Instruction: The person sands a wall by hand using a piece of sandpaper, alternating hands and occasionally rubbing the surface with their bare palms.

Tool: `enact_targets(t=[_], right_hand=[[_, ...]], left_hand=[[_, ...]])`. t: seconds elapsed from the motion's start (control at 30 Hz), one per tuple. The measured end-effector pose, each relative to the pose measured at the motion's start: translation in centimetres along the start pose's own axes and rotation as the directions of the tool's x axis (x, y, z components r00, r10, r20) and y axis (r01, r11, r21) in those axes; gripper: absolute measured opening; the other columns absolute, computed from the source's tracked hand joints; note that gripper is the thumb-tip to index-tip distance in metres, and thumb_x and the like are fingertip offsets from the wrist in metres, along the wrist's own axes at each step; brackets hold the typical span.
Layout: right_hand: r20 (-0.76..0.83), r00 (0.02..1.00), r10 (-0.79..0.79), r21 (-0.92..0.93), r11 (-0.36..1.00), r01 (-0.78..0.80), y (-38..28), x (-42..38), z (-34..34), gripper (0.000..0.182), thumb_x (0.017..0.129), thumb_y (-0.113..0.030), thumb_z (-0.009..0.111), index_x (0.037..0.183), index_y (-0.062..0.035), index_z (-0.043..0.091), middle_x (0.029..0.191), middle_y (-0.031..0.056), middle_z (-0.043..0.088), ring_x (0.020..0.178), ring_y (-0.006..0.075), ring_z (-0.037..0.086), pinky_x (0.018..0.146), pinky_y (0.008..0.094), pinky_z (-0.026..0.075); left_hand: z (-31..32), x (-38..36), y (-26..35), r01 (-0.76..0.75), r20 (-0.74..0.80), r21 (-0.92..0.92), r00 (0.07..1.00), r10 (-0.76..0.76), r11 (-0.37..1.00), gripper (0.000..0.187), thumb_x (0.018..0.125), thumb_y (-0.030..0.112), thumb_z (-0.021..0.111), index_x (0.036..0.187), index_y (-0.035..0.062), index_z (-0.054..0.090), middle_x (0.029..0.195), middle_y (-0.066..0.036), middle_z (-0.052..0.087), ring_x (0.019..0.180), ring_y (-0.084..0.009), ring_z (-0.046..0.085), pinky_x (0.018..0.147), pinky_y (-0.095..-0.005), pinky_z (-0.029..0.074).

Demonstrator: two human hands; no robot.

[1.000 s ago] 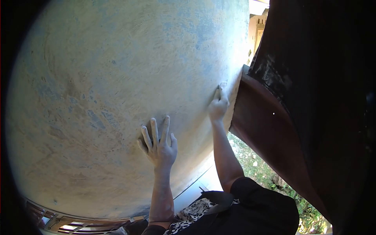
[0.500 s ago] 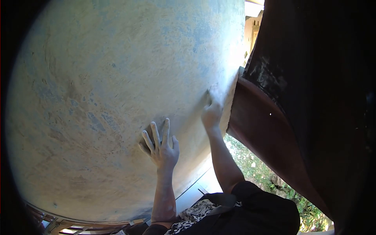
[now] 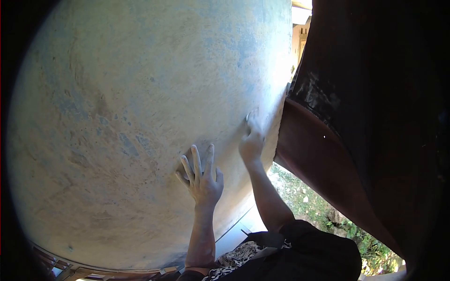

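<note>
A large pale surface, curved in this lens, fills the left and middle of the head view. It is mottled with blue and brown patches and scuffs. My left hand lies against it with fingers spread, and pale dust coats the fingers. Higher and to the right, my right hand presses on the same surface near its right edge. Its fingers are curled around something small with a light edge, mostly hidden by the hand and blurred.
Dark reddish-brown sheeting hangs along the right side, close to the surface's edge. Below it are grass and leafy plants. Part of a building shows at the top right. Wooden slats run along the bottom left.
The view has shifted, so the surface and my left hand appear farther right. My right hand has slid slightly down along the surface, its fingers still curled.
</note>
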State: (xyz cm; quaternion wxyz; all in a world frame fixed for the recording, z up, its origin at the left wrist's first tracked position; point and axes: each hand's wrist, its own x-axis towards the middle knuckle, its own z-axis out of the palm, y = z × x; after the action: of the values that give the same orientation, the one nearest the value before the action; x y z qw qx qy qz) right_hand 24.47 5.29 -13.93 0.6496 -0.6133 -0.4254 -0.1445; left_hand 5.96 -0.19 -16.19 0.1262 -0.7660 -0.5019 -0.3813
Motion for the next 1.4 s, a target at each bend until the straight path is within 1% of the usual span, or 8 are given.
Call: enact_targets(t=[0.17,0.33,0.57,0.77,0.83,1.07,1.3,1.4], right_hand=[[0.008,0.990,-0.143,0.033,0.989,0.143,-1.0,-4.2,0.0,0.045,0.098,0.009,0.051,0.141,0.0073,0.062,0.155,0.0301,0.052,0.147,0.0432,0.049,0.123,0.0442,0.040],[0.034,0.993,0.117,0.010,0.993,-0.117,2.6,0.4,-0.6,0.043,0.100,0.008,0.051,0.142,0.0086,0.061,0.153,0.0292,0.056,0.146,0.0405,0.052,0.122,0.0424,0.041],[0.014,0.995,-0.102,0.064,0.993,0.101,-2.7,-5.5,0.6,0.039,0.103,0.005,0.052,0.140,0.0064,0.064,0.154,0.0293,0.054,0.147,0.0399,0.050,0.125,0.0431,0.038],[-0.155,0.985,0.079,0.068,0.995,-0.069,2.6,0.2,2.5,0.036,0.106,-0.003,0.055,0.138,0.0081,0.064,0.152,0.0292,0.056,0.146,0.0400,0.051,0.123,0.0405,0.040],[-0.156,0.957,0.246,0.078,0.969,-0.236,2.0,2.1,1.7,0.034,0.109,-0.010,0.055,0.136,0.0077,0.067,0.140,0.0301,0.065,0.138,0.0382,0.061,0.117,0.0394,0.046],[-0.108,0.952,-0.285,0.009,0.958,0.288,0.8,-3.5,1.3,0.034,0.098,-0.002,0.059,0.129,0.0048,0.073,0.143,0.0281,0.064,0.141,0.0422,0.057,0.118,0.0453,0.045],[-0.145,0.989,0.014,0.069,0.998,-0.004,2.9,1.6,1.6,0.032,0.101,0.001,0.056,0.128,0.0082,0.071,0.146,0.0312,0.060,0.142,0.0438,0.055,0.120,0.0454,0.044],[-0.075,0.984,-0.164,0.101,0.980,0.171,0.6,-2.2,0.4,0.034,0.099,0.001,0.058,0.129,0.0084,0.071,0.147,0.0303,0.060,0.143,0.0467,0.053,0.120,0.0474,0.042]], left_hand=[[-3.6,2.3,-0.9,-0.055,-0.128,0.004,0.990,0.055,0.998,0.075,0.089,0.029,0.075,0.160,0.0389,0.052,0.178,-0.007,0.026,0.163,-0.0445,0.018,0.124,-0.0726,-0.006],[-3.8,2.4,-2.1,-0.221,-0.019,0.270,0.972,0.235,0.937,0.076,0.090,0.033,0.075,0.160,0.0438,0.049,0.177,0.005,0.030,0.163,-0.0272,0.027,0.127,-0.0643,-0.014],[-3.2,2.3,-2.9,-0.232,-0.011,0.266,0.970,0.243,0.936,0.084,0.087,0.032,0.081,0.161,0.0462,0.045,0.179,0.006,0.027,0.164,-0.0265,0.023,0.128,-0.0646,-0.002],[-2.2,2.1,-3.5,-0.266,-0.025,0.282,0.958,0.285,0.922,0.078,0.086,0.034,0.082,0.158,0.0459,0.051,0.177,0.009,0.031,0.163,-0.0217,0.027,0.130,-0.0588,-0.003],[-0.7,2.4,-3.1,-0.224,-0.212,0.314,0.931,0.298,0.923,0.070,0.086,0.037,0.082,0.152,0.0466,0.059,0.172,0.009,0.041,0.160,-0.0214,0.033,0.131,-0.0565,-0.001],[3.0,3.4,-1.5,-0.127,-0.399,0.348,0.876,0.269,0.929,0.061,0.084,0.037,0.080,0.144,0.0451,0.067,0.163,0.008,0.054,0.154,-0.0227,0.043,0.132,-0.0511,0.002],[3.6,3.1,-1.5,-0.160,-0.352,0.378,0.886,0.302,0.912,0.059,0.087,0.036,0.077,0.145,0.0423,0.067,0.163,0.006,0.055,0.155,-0.0256,0.042,0.131,-0.0517,0.005],[4.3,3.6,-0.5,-0.147,-0.374,0.379,0.879,0.297,0.914,0.059,0.087,0.036,0.077,0.145,0.0420,0.067,0.163,0.003,0.054,0.156,-0.0273,0.041,0.130,-0.0519,0.007]])
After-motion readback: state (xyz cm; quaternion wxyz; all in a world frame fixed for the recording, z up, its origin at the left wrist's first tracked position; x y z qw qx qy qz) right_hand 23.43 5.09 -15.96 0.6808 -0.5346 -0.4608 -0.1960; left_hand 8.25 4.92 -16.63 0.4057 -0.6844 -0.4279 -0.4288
